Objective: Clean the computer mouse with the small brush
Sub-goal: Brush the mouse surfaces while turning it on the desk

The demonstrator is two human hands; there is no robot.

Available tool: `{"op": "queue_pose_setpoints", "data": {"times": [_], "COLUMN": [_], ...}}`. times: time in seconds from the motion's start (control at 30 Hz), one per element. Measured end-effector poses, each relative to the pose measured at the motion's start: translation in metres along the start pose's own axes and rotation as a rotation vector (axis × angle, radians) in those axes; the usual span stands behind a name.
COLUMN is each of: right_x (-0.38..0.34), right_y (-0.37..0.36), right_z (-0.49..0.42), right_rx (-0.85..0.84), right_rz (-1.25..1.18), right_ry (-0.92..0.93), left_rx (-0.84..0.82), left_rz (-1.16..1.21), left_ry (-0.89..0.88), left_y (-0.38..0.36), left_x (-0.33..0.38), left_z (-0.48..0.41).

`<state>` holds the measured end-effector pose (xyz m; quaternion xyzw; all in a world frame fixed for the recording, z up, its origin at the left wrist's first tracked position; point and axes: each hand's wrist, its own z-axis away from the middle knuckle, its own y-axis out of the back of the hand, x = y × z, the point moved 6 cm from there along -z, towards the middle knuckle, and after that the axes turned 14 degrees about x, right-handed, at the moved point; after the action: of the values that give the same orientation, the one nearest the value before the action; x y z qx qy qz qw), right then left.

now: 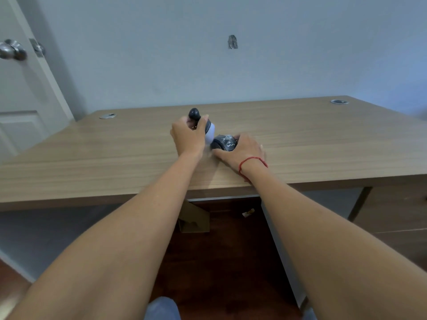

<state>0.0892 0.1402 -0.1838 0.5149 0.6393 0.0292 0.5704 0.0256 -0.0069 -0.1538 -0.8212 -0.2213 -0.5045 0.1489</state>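
A dark computer mouse [225, 142] with white lettering lies on the wooden desk [115, 144] near its middle. My right hand [242, 148] is closed over the mouse's right side and holds it against the desk. My left hand [188, 137] grips a small brush [204, 128] with a dark rounded knob on top and pale bristles at the bottom. The bristles point down to the right and touch the mouse's left edge. A red string circles my right wrist.
Two metal cable grommets [108, 115] [339, 101] sit in the desk's far corners. A white door with a metal knob [12, 50] stands at the left. Under the desk lie a cardboard piece [194, 218] and the dark floor.
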Motion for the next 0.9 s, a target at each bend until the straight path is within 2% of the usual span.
{"op": "queue_pose_setpoints", "data": {"times": [0.1, 0.2, 0.27, 0.33, 0.47, 0.63, 0.7, 0.8, 0.9], "right_x": [0.001, 0.002, 0.002, 0.002, 0.000, 0.004, 0.004, 0.004, 0.006], "right_y": [0.003, 0.005, 0.004, 0.003, 0.006, 0.006, 0.007, 0.004, 0.000], "right_z": [0.001, 0.001, 0.001, 0.001, 0.001, 0.001, 0.000, -0.001, -0.002], "right_rx": [-0.014, -0.031, -0.051, -0.050, -0.037, -0.039, -0.057, -0.084, -0.084], "right_rz": [-0.025, -0.047, -0.051, -0.035, -0.048, -0.129, -0.129, -0.126, -0.162], "right_ry": [-0.007, -0.009, 0.000, 0.024, 0.034, 0.021, 0.027, 0.052, 0.059], "left_rx": [-0.133, -0.173, -0.211, -0.224, -0.201, -0.202, -0.203, -0.155, -0.172], "left_rz": [-0.175, -0.398, -0.455, -0.442, -0.271, -0.489, -0.473, -0.317, -0.382], "left_ry": [-0.142, -0.236, -0.260, -0.284, -0.287, -0.283, -0.295, -0.268, -0.281], "left_y": [-0.012, -0.007, -0.005, -0.007, -0.012, -0.002, -0.002, -0.007, -0.011], "left_x": [-0.005, -0.017, -0.015, -0.003, 0.016, -0.010, -0.004, 0.008, 0.007], "left_z": [0.000, -0.005, -0.007, -0.009, -0.004, -0.001, -0.002, 0.002, 0.004]}}
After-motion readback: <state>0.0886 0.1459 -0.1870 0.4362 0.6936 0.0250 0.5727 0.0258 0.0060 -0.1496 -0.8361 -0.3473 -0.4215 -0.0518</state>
